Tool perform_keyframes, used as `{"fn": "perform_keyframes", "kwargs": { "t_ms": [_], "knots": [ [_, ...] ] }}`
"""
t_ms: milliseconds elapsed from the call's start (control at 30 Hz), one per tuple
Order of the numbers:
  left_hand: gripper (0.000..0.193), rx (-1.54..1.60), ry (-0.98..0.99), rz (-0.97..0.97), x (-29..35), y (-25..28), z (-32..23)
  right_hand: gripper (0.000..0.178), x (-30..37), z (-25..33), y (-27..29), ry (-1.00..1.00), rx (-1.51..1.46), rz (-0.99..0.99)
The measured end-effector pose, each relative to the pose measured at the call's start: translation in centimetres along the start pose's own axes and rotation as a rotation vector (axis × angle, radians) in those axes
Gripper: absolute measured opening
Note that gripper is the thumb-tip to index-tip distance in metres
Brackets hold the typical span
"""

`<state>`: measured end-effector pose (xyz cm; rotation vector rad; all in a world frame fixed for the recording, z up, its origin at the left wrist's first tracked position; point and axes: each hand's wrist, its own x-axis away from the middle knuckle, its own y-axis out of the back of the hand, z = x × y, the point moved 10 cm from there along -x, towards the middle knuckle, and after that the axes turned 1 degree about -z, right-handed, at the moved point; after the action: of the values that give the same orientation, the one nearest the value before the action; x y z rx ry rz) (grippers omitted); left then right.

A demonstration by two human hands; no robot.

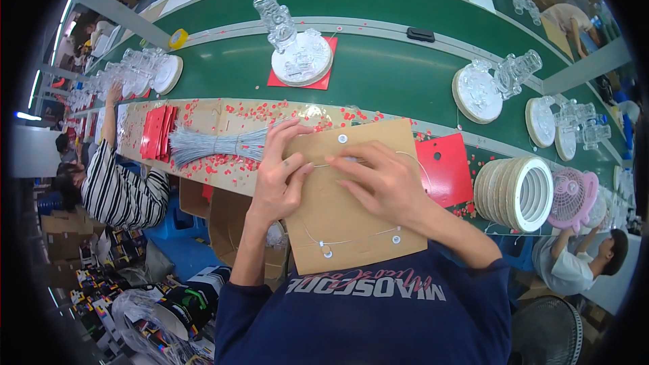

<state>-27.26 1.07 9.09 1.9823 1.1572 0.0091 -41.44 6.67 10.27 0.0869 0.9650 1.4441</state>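
A tan cardboard sheet leans between my body and the table edge. Small white round washers sit on its upper middle and near its lower corners, where thin wire also runs across. My left hand is at the sheet's left side, thumb and fingertips closed on a thin wire. From the right, my right hand lies over the sheet and pinches the same wire near its middle. One curved length of wire loops out past the sheet's right edge. Part of the wire is hidden under my right fingers.
A tied bundle of silver wires and red cards lie to the left, amid scattered red dots. Rightward are a red sheet, stacked white rings and a pink fan. Clear assemblies on white discs stand beyond. Co-workers sit on both sides.
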Motion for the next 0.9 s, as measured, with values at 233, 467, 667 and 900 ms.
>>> {"fn": "perform_keyframes", "kwargs": {
  "t_ms": [233,467,667,900],
  "knots": [
    [0.036,0.385,0.121,-0.341,2.4,1.5,2.7,0.031,-1.6,-0.9,-3.5,0.024,-0.213,0.085],
    [0.087,0.915,0.571,-0.247,4.9,-1.8,5.2,0.031,-2.2,0.0,-3.9,0.092,-0.205,0.117],
    [0.088,0.916,0.609,-0.282,4.7,-2.3,4.6,0.04,-1.7,1.5,-3.5,0.186,0.047,0.184],
    [0.086,0.97,0.655,-0.254,4.3,-2.7,4.8,0.048,-0.7,2.0,-3.1,0.219,0.231,0.286]
  ]
}}
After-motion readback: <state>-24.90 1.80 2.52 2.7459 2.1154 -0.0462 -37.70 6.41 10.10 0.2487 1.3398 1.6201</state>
